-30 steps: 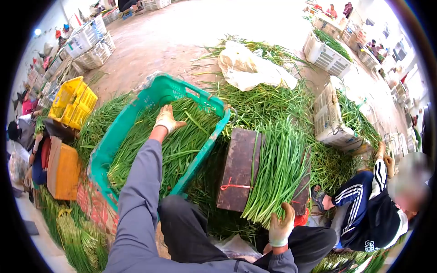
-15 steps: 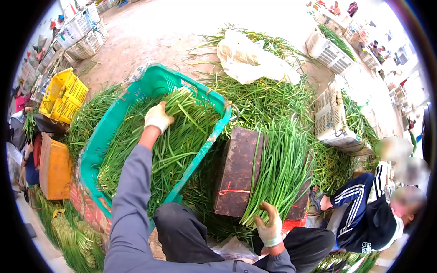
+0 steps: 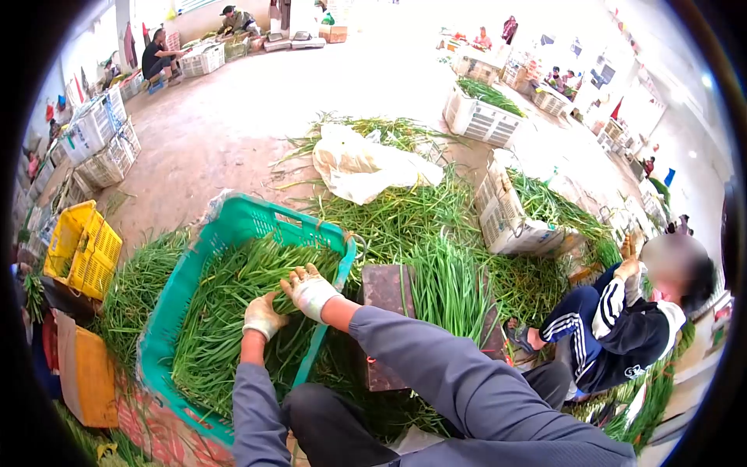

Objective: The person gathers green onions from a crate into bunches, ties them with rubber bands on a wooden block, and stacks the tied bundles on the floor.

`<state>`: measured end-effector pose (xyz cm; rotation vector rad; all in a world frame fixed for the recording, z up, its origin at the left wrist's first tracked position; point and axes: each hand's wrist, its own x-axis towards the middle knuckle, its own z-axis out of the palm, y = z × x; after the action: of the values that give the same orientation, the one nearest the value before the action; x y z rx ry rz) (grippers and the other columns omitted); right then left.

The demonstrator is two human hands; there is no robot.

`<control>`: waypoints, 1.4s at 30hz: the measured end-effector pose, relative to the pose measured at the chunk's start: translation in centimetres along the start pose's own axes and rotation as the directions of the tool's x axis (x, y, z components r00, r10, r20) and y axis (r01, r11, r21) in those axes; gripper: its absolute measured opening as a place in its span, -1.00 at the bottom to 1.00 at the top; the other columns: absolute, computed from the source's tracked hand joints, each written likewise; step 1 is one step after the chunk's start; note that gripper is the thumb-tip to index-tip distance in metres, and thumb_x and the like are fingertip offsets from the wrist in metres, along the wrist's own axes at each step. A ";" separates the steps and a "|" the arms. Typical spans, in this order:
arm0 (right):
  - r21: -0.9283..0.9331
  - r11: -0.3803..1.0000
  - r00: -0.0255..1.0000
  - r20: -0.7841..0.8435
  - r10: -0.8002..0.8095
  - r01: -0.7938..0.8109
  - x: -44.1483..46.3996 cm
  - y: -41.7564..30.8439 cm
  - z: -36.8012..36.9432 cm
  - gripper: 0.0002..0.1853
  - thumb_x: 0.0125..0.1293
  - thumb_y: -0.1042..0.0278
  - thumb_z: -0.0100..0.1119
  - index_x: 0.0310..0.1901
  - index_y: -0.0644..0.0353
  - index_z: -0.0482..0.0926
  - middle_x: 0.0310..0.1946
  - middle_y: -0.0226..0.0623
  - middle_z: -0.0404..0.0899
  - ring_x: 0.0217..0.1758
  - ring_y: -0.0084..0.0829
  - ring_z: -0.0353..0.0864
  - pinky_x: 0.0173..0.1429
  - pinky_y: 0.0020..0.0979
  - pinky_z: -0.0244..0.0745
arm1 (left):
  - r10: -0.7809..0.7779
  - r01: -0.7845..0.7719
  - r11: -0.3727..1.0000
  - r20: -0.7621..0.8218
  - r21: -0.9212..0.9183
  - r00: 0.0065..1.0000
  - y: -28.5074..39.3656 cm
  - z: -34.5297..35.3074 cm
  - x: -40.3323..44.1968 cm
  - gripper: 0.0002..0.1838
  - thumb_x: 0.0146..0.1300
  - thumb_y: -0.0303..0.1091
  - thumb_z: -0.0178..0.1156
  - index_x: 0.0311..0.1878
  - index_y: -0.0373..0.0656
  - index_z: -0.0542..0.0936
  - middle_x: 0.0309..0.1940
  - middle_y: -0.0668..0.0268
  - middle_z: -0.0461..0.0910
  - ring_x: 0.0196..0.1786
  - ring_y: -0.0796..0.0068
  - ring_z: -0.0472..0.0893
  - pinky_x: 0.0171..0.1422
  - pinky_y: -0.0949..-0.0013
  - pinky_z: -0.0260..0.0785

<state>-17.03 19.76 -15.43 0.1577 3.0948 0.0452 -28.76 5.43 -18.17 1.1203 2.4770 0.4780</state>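
Green stalks (image 3: 214,311): long, slender, loosely heaped | crate (image 3: 243,224): green perforated plastic

Green stalks (image 3: 445,289) across brown block (image 3: 384,289)

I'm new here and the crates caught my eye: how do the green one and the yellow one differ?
The green crate looks larger in view than the yellow crate. The green crate holds leafy greens, with the left hand and right hand over them; the yellow crate stands away from both hands. Both have perforated walls.
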 end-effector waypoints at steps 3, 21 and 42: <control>-0.130 0.991 0.989 -0.142 -0.044 0.026 1.7 0.2 2.6 -0.46 0.36 0.27 -0.03 0.37 0.17 0.38 0.28 0.00 0.46 0.43 -0.01 0.35 0.50 0.11 0.12 | 0.039 -0.027 0.985 0.066 -0.171 0.997 -4.7 3.4 3.6 -0.02 -0.24 -0.09 0.62 0.34 -0.22 0.48 0.15 0.00 0.62 0.22 0.15 0.60 0.37 0.27 0.40; 0.068 0.997 0.998 0.056 -0.033 0.030 0.4 -4.2 -8.0 -0.73 0.07 0.41 0.30 -0.16 0.23 0.63 -0.27 -0.12 0.72 -0.14 -0.13 0.75 -0.09 -0.18 0.63 | 0.088 0.293 -0.352 0.281 -0.889 0.956 2.3 1.7 -13.3 -0.35 0.19 0.15 0.39 0.08 -0.24 0.57 0.04 0.07 0.64 0.03 0.16 0.64 0.07 0.15 0.53; 0.423 0.853 0.768 0.639 -0.041 -0.306 1.5 -7.3 -6.5 0.00 0.10 -0.40 0.28 0.31 0.39 0.41 0.03 0.06 0.66 0.06 -0.02 0.68 0.18 -0.15 0.56 | -0.253 0.056 -0.772 0.388 -0.633 0.886 -1.1 7.2 -12.5 -0.63 0.35 -0.07 0.11 0.14 0.03 0.59 0.13 0.17 0.63 0.14 -0.05 0.60 0.10 -0.50 0.37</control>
<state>-19.52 12.48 -9.26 0.3372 2.3327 -0.6845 -18.42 -3.76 -22.49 -0.6379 0.6048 2.1015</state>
